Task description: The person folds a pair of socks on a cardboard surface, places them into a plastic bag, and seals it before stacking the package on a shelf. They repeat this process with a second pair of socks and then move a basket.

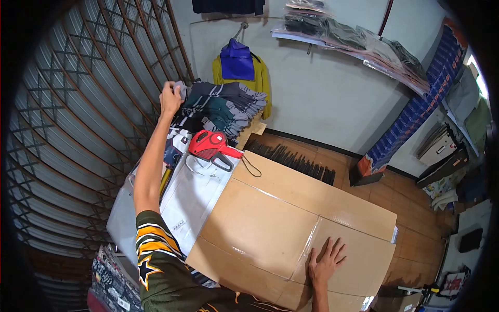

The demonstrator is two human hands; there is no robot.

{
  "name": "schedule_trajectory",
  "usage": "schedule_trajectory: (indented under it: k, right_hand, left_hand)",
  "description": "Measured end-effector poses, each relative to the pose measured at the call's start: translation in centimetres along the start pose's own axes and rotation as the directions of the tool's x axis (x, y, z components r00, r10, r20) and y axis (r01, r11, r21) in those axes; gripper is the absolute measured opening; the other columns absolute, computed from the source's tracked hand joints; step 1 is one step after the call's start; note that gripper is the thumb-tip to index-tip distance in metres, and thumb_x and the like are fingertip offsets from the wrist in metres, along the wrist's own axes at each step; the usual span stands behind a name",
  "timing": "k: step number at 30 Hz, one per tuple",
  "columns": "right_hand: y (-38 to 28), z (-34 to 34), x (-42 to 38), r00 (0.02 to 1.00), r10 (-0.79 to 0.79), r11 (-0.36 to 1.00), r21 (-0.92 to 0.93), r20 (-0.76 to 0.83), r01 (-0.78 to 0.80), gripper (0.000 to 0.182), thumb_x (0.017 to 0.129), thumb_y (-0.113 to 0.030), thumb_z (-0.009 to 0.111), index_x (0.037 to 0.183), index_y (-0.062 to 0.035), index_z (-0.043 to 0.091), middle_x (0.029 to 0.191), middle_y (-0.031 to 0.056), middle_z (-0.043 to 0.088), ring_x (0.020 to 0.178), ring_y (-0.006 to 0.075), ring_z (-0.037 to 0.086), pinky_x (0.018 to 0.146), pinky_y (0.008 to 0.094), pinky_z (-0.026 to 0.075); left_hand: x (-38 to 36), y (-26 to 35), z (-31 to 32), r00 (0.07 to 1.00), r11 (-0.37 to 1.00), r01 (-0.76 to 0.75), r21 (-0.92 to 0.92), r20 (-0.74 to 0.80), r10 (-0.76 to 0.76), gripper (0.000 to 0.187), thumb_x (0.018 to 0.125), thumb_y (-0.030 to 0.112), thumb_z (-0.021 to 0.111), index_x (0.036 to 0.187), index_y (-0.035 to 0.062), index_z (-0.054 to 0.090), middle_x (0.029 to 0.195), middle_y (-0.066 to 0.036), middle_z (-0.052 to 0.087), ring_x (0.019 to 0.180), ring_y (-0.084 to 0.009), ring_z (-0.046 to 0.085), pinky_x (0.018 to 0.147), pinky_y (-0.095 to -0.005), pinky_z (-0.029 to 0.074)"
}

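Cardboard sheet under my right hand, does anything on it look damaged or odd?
Nothing major. The cardboard sheet is creased and taped; a loose strap from the red device loops untidily over its edge.

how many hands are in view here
2: the left hand is at a grey cloth beside the stacked clothes, and the right hand lies on the cardboard. No others show.

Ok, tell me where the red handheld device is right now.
In the head view, the red handheld device lies left of centre, between the cardboard and the grey and green fabric pile, at the far end of the white sheet.
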State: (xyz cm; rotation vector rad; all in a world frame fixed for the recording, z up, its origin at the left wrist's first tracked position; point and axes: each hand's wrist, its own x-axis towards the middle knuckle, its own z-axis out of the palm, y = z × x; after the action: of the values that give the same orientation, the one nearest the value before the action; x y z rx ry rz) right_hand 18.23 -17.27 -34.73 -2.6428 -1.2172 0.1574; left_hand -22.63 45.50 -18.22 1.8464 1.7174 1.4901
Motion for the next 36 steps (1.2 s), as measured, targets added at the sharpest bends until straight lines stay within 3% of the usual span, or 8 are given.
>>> schedule_trajectory:
  k: [9,21,23,24,27,29,31,36]
  right_hand:
    - [1.9,1.0,-0.6,0.993,-0.09,0.99,0.098,-0.074,0.097,0.077,0.097,-0.047,0.067,0.161,-0.0085,0.046,0.174,0.0222,0.03,0.162,0.0475,0.017,0.125,0.073,0.008]
    - [1.5,-7.1,-3.8,0.932,-0.316,0.604,0.719,-0.181,0.344,0.109,0.077,-0.032,0.093,0.163,-0.0017,0.034,0.167,0.0252,0.037,0.158,0.0454,0.028,0.126,0.0633,0.024]
    - [1.8,-8.9,-4.7,0.912,-0.347,0.677,0.614,-0.22,0.406,0.112,0.074,-0.025,0.096,0.163,-0.0009,0.033,0.167,0.0262,0.036,0.155,0.0468,0.033,0.128,0.0521,0.03]
    - [2.5,-8.8,-4.8,0.887,-0.347,0.69,0.558,-0.303,0.461,0.093,0.078,-0.025,0.092,0.155,0.0007,0.044,0.151,0.0272,0.056,0.144,0.0463,0.05,0.119,0.0547,0.041]
    - [7.3,-9.7,-5.1,0.928,-0.346,0.629,0.769,0.14,0.119,0.07,0.081,-0.019,0.089,0.138,0.0042,0.058,0.122,0.0245,0.074,0.115,0.0483,0.07,0.1,0.0479,0.057]
    - [11.3,-9.2,-5.6,0.923,-0.369,0.452,0.888,0.106,0.079,0.06,0.083,-0.015,0.089,0.133,0.0046,0.06,0.109,0.0199,0.076,0.102,0.0362,0.073,0.089,0.0419,0.058]
    - [15.1,-8.7,-6.0,0.92,-0.387,0.253,0.967,0.065,0.038,0.051,0.086,-0.01,0.088,0.127,0.005,0.063,0.096,0.0153,0.079,0.089,0.0241,0.077,0.078,0.0358,0.06]
    - [21.7,-10.6,-6.7,0.978,-0.006,0.293,0.936,0.208,-0.198,0.053,0.088,-0.008,0.088,0.133,0.0035,0.061,0.098,0.0103,0.076,0.086,0.0131,0.069,0.074,0.0272,0.055]
  left_hand:
    - [-3.6,20.1,-13.1,0.992,0.88,-0.121,-0.46,-0.03,0.121,0.04,0.11,0.008,0.036,0.135,-0.002,0.066,0.127,-0.015,0.067,0.11,-0.0247,0.072,0.092,-0.0362,0.067]
    - [-22.3,43.9,-21.2,0.783,0.835,-0.484,-0.26,0.298,0.547,0.037,0.102,0.006,0.069,0.138,0.0008,0.066,0.119,-0.006,0.074,0.113,-0.0122,0.071,0.095,-0.0296,0.061]
    - [-25.2,45.2,-20.4,0.708,0.766,-0.598,-0.236,0.293,0.642,0.029,0.102,0.005,0.069,0.13,0.002,0.071,0.112,-0.002,0.075,0.107,-0.0078,0.069,0.088,-0.0249,0.06]
    - [-27.0,46.1,-20.4,0.723,0.789,-0.574,-0.221,0.315,0.614,0.028,0.101,0.005,0.069,0.128,0.0022,0.071,0.111,-0.002,0.075,0.105,-0.0079,0.069,0.087,-0.024,0.059]
    - [-29.5,46.6,-19.6,0.723,0.777,-0.625,-0.073,0.321,0.612,0.025,0.1,0.011,0.072,0.123,0.0017,0.072,0.101,0.0,0.071,0.097,-0.0114,0.067,0.09,-0.0273,0.057]
    - [-30.2,45.3,-18.7,0.673,0.71,-0.704,-0.022,0.298,0.677,0.026,0.1,0.015,0.073,0.122,0.0009,0.072,0.096,0.001,0.069,0.097,-0.0126,0.066,0.094,-0.0295,0.055]
    - [-30.9,42.5,-17.6,0.738,0.884,-0.443,-0.149,0.5,0.454,0.021,0.098,0.02,0.075,0.108,0.0019,0.069,0.084,-0.002,0.059,0.076,-0.0113,0.051,0.071,-0.0305,0.047]
    - [-34.5,27.2,-12.4,0.702,0.981,-0.18,-0.075,0.689,0.181,0.047,0.097,0.029,0.081,0.126,-0.0055,0.069,0.111,-0.01,0.076,0.101,-0.0135,0.069,0.092,-0.0298,0.056]
